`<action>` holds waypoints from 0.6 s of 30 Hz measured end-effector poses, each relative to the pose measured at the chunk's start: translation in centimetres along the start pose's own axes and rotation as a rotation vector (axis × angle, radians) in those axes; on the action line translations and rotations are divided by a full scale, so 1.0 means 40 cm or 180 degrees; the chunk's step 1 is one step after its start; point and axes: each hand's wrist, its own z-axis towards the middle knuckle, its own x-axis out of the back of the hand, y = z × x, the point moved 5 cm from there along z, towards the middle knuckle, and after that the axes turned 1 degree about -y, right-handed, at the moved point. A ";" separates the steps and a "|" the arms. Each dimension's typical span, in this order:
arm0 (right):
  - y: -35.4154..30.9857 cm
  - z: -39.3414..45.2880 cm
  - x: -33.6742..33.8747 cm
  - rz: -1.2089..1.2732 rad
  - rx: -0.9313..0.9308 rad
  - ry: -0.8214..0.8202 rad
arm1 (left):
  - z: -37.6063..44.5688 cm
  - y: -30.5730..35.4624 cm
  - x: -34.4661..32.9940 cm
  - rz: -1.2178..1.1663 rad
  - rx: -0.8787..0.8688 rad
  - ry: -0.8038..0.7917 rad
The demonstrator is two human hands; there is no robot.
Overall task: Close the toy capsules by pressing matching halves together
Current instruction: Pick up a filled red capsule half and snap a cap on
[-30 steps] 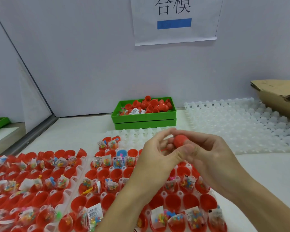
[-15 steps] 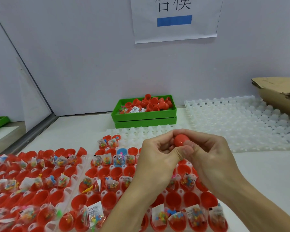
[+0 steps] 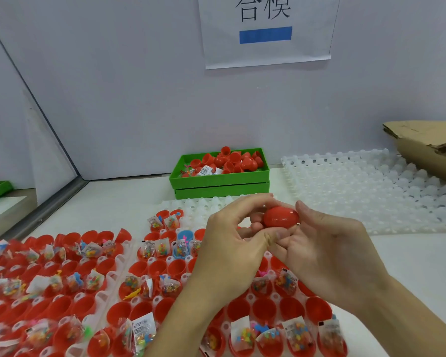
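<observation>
A smooth red egg-shaped plastic capsule (image 3: 281,217), fully joined, is pinched end to end between the curled fingers of the left hand (image 3: 232,243) and the right hand (image 3: 327,249), held above a white plastic tray (image 3: 165,261) of open red capsule halves (image 3: 177,265) holding small bagged toys (image 3: 162,248).

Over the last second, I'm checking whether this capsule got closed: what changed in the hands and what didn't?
The red capsule was mostly hidden between the fingers; now it shows as a whole closed egg lying sideways. The left hand has loosened toward its left end, while the right hand cradles it from below and at its right end. The trays of open halves and the green bin stayed put.
</observation>
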 end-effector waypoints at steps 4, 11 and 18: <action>-0.001 0.001 0.005 -0.0279 -0.0066 -0.0121 | 0.001 0.005 -0.001 0.0111 0.0000 0.0015; -0.003 0.001 0.006 -0.0645 -0.0047 -0.0202 | 0.002 -0.010 0.007 -0.0029 0.0166 -0.0088; -0.004 0.003 0.012 -0.0791 0.0663 0.0543 | -0.011 -0.040 -0.040 -0.0987 0.0846 0.0231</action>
